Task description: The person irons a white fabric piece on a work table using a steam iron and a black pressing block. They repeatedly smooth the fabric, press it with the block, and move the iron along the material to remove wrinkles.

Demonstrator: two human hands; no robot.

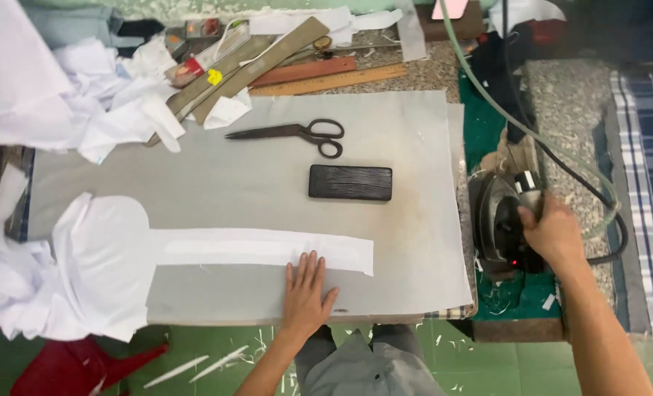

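On table's near edge, left hand (304, 293) flattens white strip (268, 249) (right hand (554, 231) grips iron (502, 227)).

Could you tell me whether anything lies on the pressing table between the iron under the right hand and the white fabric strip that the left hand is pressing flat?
Nothing visible does. The iron, gripped by the right hand, sits off the table's right edge; only bare grey cover separates it from the white strip under the left hand. The black block lies farther back.

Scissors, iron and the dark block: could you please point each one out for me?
Scissors (297, 132): head view, on the pivot where the blades meet the handles.
Iron (496, 220): head view, on its dark body left of the right hand (554, 233).
Dark block (351, 182): head view, on the middle of its top face.
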